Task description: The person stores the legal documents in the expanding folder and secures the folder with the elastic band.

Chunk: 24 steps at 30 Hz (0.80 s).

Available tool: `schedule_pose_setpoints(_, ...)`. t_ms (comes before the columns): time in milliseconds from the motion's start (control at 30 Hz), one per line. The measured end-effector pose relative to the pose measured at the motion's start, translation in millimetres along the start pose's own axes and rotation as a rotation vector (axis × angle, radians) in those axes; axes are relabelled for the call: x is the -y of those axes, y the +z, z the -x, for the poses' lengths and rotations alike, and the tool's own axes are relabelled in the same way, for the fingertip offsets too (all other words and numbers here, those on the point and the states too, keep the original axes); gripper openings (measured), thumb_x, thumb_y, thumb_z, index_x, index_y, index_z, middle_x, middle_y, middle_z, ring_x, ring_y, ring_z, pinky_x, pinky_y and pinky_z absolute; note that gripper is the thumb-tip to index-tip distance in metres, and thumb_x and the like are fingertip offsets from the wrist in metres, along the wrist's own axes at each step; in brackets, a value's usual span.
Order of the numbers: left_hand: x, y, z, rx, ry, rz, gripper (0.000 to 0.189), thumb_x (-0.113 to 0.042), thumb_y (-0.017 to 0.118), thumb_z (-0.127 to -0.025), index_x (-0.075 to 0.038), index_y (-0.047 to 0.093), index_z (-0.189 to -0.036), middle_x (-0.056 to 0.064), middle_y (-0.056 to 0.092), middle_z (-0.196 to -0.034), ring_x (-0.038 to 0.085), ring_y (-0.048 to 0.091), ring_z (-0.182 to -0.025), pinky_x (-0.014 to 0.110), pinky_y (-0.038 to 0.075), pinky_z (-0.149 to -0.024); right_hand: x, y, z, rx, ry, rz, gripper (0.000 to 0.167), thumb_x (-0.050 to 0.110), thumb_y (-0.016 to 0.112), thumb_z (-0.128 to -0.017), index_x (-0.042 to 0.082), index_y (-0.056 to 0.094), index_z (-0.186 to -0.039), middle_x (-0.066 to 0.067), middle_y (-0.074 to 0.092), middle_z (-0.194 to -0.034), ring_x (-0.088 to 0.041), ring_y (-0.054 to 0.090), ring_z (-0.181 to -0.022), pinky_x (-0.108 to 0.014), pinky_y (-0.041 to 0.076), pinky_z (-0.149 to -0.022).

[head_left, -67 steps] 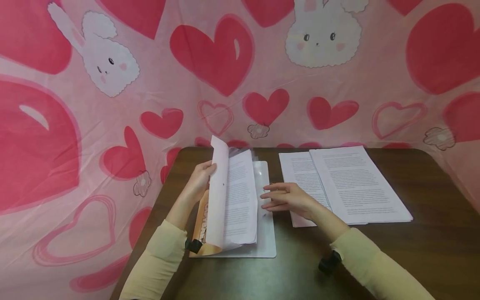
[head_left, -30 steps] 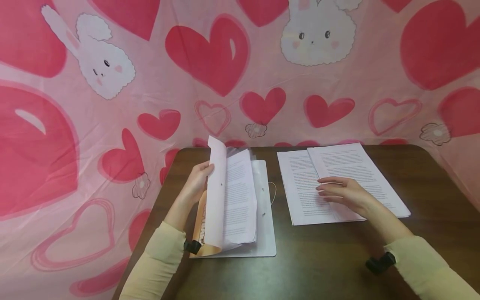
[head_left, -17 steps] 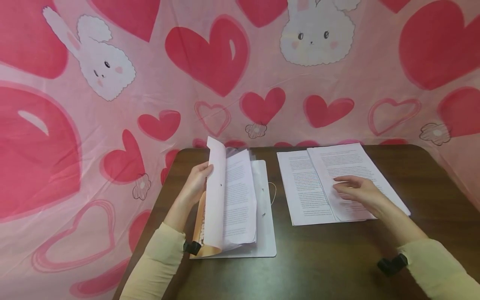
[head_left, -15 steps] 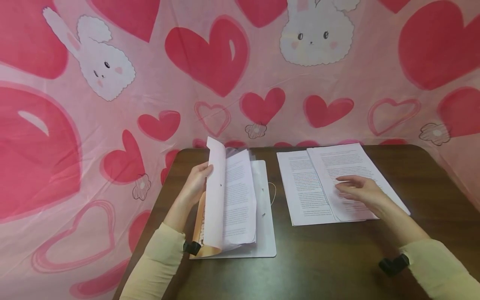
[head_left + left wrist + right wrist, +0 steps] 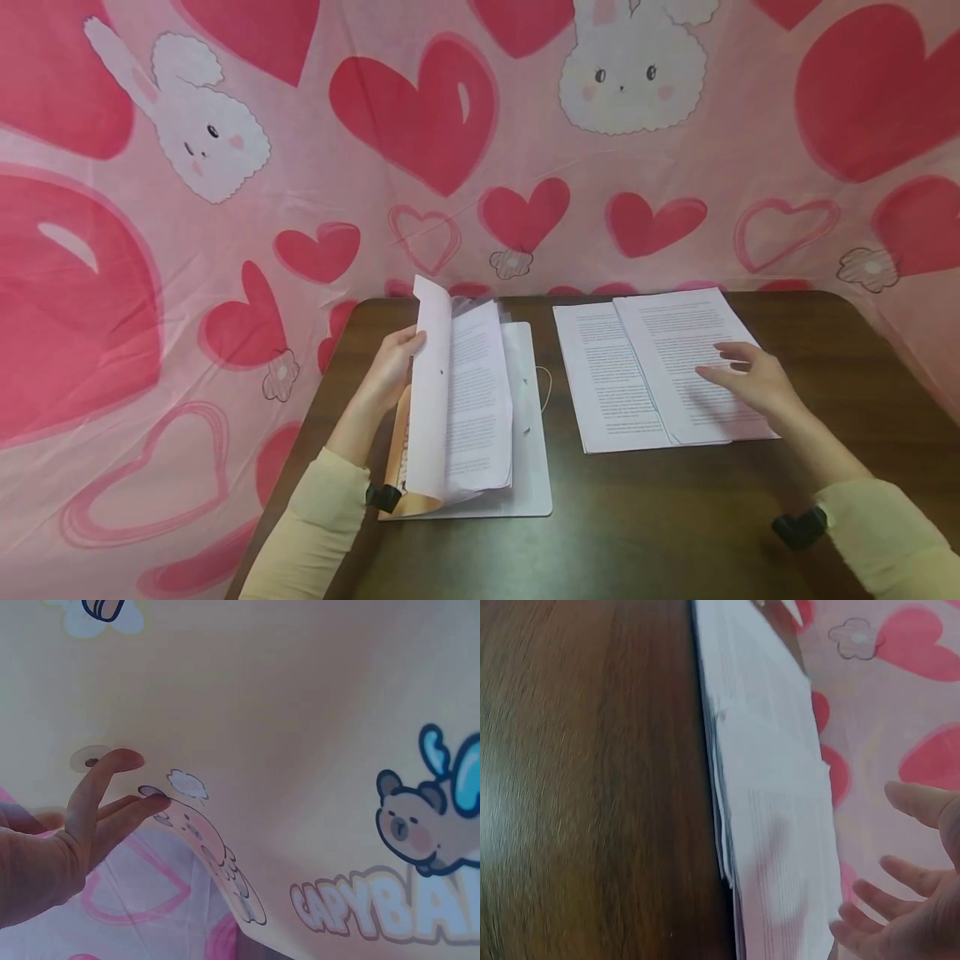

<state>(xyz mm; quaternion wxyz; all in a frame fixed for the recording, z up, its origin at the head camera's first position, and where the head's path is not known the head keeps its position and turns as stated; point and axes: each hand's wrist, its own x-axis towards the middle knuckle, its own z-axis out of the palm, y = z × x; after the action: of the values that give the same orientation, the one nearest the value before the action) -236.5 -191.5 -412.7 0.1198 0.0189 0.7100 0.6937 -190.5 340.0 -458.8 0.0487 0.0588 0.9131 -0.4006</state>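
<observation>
A folder lies at the left of the table, its orange outer cover printed with a capybara and lettering. My left hand pinches the raised front cover by its edge, thumb on the white inner side; the left wrist view shows the fingers against the outside. Inside the folder, printed sheets sit over the white back cover. Over the right-hand paper stack hovers my right hand, fingers loosely spread and holding nothing; its shadow falls on the top page in the right wrist view.
A second printed stack lies partly under the right-hand one. From the folder's right edge an elastic loop sticks out over the dark wooden table. Behind hangs a pink cloth with hearts and rabbits.
My right hand has moved right, from beside the folder's edge to over the right-hand paper stack. The left hand keeps hold of the raised cover in nearly the same place.
</observation>
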Motion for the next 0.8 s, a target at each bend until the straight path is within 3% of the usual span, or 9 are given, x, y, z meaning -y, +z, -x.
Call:
schedule_pose_setpoints(133,-0.4,-0.4,-0.3,0.004,-0.001,0.003,0.052,-0.016,0.037,-0.119,0.016,0.04,-0.16,0.001,0.072,-0.11,0.004,0.072,-0.094,0.021,0.062,-0.082,-4.0,-3.0,-1.7,-0.033,0.029,0.027,0.085,0.04,0.066,-0.108,-0.015,0.031,-0.162,-0.048,0.032,-0.163,-0.07,0.032,-0.149,-0.083,0.036,-0.115)
schedule_pose_setpoints(533,-2.7,-0.2,0.0,-0.006,-0.004,0.008,0.052,-0.015,0.036,-0.119,0.016,0.04,-0.16,-0.001,0.072,-0.107,0.003,0.072,-0.093,0.021,0.062,-0.082,-32.8,-14.7,-10.8,-0.105,0.078,0.103,0.088,0.041,0.066,-0.107,-0.02,0.028,-0.158,-0.052,0.032,-0.158,-0.072,0.032,-0.143,-0.085,0.033,-0.115)
schedule_pose_setpoints(800,-3.3,0.0,0.6,-0.006,-0.005,0.015,0.052,-0.015,0.037,-0.118,0.017,0.041,-0.159,-0.004,0.071,-0.103,0.004,0.072,-0.091,0.021,0.062,-0.08,-53.3,-22.2,-14.6,-0.152,0.068,0.142,0.085,0.037,0.067,-0.106,-0.025,0.031,-0.151,-0.053,0.038,-0.149,-0.069,0.041,-0.134,-0.082,0.036,-0.113)
